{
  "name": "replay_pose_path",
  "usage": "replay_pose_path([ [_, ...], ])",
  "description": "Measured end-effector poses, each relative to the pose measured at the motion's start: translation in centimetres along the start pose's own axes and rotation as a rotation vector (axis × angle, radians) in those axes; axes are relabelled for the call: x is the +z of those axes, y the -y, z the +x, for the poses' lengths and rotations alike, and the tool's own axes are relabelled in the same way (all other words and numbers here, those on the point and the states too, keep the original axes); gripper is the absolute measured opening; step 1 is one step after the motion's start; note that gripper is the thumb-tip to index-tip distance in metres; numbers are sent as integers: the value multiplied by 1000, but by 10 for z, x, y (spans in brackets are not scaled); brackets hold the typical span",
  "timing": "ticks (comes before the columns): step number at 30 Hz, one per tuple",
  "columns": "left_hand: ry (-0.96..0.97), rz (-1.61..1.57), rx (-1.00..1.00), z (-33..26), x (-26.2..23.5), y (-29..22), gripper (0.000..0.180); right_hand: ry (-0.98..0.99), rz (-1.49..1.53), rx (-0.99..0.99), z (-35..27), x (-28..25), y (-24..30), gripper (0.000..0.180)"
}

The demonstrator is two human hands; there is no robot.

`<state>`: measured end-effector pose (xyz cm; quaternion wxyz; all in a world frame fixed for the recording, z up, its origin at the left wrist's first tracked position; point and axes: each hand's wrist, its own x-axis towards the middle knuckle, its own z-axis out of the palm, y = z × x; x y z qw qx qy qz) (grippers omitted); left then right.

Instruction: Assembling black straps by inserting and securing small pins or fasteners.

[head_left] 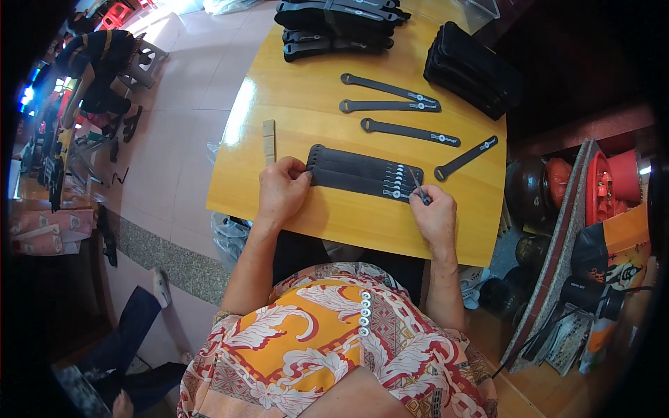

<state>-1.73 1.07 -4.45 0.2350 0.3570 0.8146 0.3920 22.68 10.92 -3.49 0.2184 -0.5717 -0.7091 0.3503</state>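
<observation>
A row of overlapping black straps lies across the near part of the yellow table, slotted ends to the left and white-printed ends to the right. My left hand pinches the row's left end between thumb and fingers. Closed in my right hand is a pair of small scissors with a thin blade and a bluish handle; its tip is over the printed ends. Most of the handle is hidden by my fingers. Beyond the row are several single straps, among them a slanted strap at the right.
Bundled black straps are piled at the table's far edge, beside a stack of black pieces. A tan strip lies near the left edge. Red containers crowd the right side. Another person is bent over at far left.
</observation>
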Motion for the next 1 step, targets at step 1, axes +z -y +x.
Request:
replay_pose_path([
  [1, -1, -2, 0, 0, 0, 0, 14, 2, -11, 0, 0, 0, -1, 15],
])
